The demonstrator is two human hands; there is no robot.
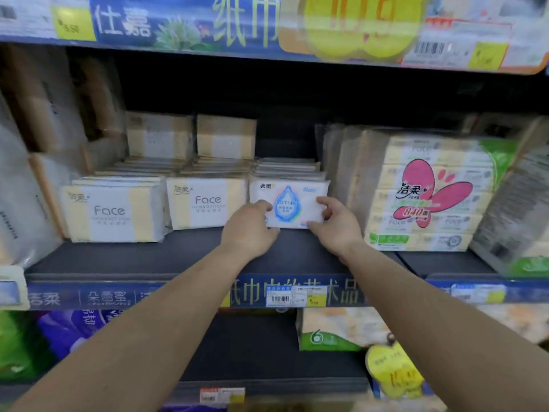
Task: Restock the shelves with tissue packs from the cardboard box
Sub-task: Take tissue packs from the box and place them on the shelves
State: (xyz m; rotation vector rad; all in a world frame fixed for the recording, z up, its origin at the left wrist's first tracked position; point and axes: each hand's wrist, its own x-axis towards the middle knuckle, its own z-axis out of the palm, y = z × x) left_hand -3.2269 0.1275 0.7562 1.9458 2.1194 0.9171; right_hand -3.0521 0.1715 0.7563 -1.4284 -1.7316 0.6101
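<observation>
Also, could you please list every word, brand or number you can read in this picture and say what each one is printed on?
"Face": two cream-striped packs.
"洁柔" and "LOTION": the lotion pack, held by the left hand and right hand.
"洁柔" and "840": the flower-print bundle.
"仕嘉", "纸巾": upper shelf strip.
"洁柔", "朵雪蜜": lower shelf strip.
"6": green-edged pack.
Price tags, barcodes and small print: too blurred.

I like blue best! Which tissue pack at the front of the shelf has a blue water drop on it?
The Lotion pack, gripped by the left hand and right hand. The two Face packs beside it show yellow bands, no drop.
</observation>
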